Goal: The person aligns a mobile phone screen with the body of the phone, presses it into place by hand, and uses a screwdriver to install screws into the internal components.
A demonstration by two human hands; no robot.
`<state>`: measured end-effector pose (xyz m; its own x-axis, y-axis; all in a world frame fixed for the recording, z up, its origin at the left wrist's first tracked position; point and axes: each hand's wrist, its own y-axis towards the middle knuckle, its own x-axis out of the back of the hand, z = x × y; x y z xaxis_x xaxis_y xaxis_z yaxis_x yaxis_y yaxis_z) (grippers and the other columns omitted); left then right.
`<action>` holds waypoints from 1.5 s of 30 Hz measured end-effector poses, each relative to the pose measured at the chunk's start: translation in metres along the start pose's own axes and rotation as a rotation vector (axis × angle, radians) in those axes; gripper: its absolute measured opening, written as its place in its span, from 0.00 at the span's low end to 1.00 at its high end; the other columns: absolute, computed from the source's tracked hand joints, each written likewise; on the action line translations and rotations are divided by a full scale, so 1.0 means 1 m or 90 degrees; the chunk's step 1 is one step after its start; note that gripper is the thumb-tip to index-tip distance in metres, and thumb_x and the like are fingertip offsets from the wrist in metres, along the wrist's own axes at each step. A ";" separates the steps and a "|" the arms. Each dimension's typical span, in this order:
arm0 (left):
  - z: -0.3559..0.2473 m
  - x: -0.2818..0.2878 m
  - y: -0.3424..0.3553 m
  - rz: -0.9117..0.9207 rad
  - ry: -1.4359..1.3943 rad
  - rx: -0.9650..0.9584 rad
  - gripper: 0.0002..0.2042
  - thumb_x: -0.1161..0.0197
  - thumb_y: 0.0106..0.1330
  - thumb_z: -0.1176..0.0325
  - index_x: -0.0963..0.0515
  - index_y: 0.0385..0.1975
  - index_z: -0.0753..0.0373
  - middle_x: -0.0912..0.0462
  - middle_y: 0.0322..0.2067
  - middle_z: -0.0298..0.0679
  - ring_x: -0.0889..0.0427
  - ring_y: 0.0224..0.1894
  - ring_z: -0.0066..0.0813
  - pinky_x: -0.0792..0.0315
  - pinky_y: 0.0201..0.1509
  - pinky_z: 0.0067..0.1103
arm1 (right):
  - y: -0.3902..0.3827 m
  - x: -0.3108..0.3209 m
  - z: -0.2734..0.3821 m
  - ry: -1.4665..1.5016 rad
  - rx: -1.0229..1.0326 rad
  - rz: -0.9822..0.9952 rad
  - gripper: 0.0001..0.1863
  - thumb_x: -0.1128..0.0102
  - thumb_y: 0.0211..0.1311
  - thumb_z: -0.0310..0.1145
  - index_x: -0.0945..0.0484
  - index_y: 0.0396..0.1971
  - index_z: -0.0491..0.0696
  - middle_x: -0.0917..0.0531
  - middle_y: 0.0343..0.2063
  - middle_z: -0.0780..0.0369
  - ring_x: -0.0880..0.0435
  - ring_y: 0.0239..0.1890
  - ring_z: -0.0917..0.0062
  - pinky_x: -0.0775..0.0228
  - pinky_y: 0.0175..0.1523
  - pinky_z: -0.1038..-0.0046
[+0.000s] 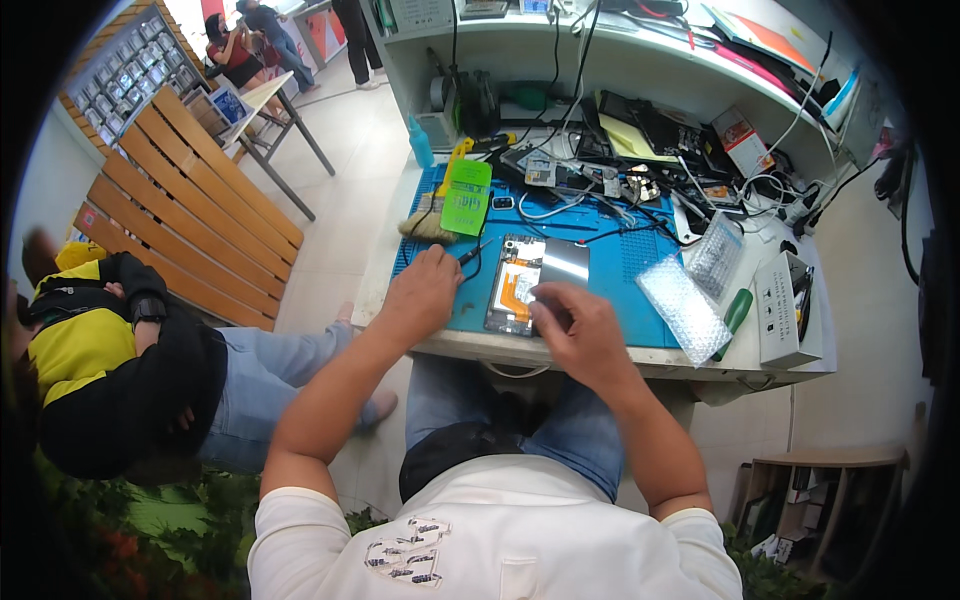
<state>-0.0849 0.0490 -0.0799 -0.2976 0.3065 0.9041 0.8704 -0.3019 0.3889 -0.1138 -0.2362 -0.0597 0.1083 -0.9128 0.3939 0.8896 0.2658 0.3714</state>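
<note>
Blue mat (pixel 614 284) | flat rectangular opened device (pixel 513 280) | curled right hand (pixel 580 328) over it

slatted wooden bench (pixel 196 202), blue bottle (pixel 420 146), low brown shelf (pixel 835 458)

On the bench (pixel 462 344), an opened flat device (pixel 515 285) lies on a blue mat (pixel 628 262), its circuitry and orange ribbon exposed. The right hand (pixel 575 325) curls over its lower right side; contact is unclear. The left hand (pixel 425 292) is to its left, near a thin dark tool (pixel 474 254). A brush (pixel 428 224) and green card (pixel 466 198) lie beyond; bubble wrap (pixel 683 308), a green-handled tool (pixel 738 318) and a white box (pixel 783 318) sit rightward. At left, a person (pixel 120 330) sits with folded arms.
</note>
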 end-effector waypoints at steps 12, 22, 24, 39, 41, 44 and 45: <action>-0.004 -0.018 0.102 0.142 0.059 0.268 0.19 0.25 0.72 0.50 0.07 0.44 0.63 0.05 0.46 0.49 0.06 0.50 0.52 0.13 0.56 0.43 | -0.039 -0.050 0.045 -0.011 0.218 0.191 0.08 0.27 0.73 0.32 0.10 0.45 0.43 0.08 0.37 0.55 0.07 0.40 0.58 0.15 0.45 0.58; -0.011 0.005 0.078 -0.109 -0.155 0.211 0.12 0.25 0.69 0.60 0.09 0.34 0.64 0.08 0.28 0.44 0.09 0.32 0.37 0.16 0.43 0.31 | -0.046 -0.019 0.031 -0.011 0.176 0.078 0.08 0.26 0.73 0.28 0.11 0.47 0.40 0.09 0.34 0.54 0.08 0.34 0.64 0.15 0.44 0.62; -0.016 0.021 0.058 -0.170 -0.290 0.122 0.06 0.25 0.71 0.71 0.13 0.34 0.66 0.13 0.26 0.39 0.16 0.29 0.25 0.22 0.35 0.24 | -0.031 -0.013 0.029 0.117 0.023 0.028 0.11 0.27 0.76 0.30 0.11 0.50 0.39 0.10 0.32 0.57 0.08 0.34 0.72 0.16 0.38 0.67; -0.078 0.045 -0.064 -0.036 -0.450 -0.015 0.07 0.19 0.64 0.78 0.09 0.40 0.68 0.09 0.34 0.42 0.08 0.32 0.33 0.18 0.35 0.23 | -0.018 -0.008 0.027 0.390 -0.287 0.224 0.12 0.33 0.84 0.32 0.12 0.46 0.35 0.14 0.28 0.65 0.13 0.24 0.85 0.16 0.27 0.78; -0.083 0.038 -0.066 -0.077 -0.368 -0.041 0.07 0.19 0.64 0.78 0.08 0.41 0.67 0.08 0.33 0.42 0.08 0.32 0.32 0.18 0.34 0.23 | -0.011 -0.008 0.020 0.347 -0.297 0.253 0.13 0.33 0.84 0.32 0.12 0.45 0.35 0.14 0.27 0.65 0.12 0.25 0.86 0.16 0.27 0.79; -0.091 0.027 -0.069 -0.095 -0.326 -0.005 0.06 0.19 0.61 0.77 0.11 0.33 0.65 0.10 0.29 0.39 0.12 0.25 0.30 0.20 0.30 0.23 | 0.002 -0.003 0.010 0.082 -0.107 0.182 0.09 0.32 0.79 0.29 0.09 0.43 0.38 0.09 0.29 0.58 0.08 0.27 0.66 0.14 0.35 0.69; -0.092 0.020 -0.070 -0.097 -0.320 0.005 0.06 0.19 0.61 0.76 0.12 0.31 0.64 0.11 0.28 0.39 0.12 0.23 0.30 0.20 0.30 0.24 | 0.008 -0.001 0.006 -0.031 0.008 0.130 0.08 0.31 0.78 0.28 0.08 0.43 0.39 0.08 0.30 0.56 0.07 0.27 0.62 0.14 0.37 0.67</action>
<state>-0.1878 -0.0070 -0.0725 -0.1987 0.7423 0.6400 0.8355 -0.2130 0.5065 -0.1094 -0.2312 -0.0526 0.2640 -0.8232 0.5027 0.8458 0.4481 0.2895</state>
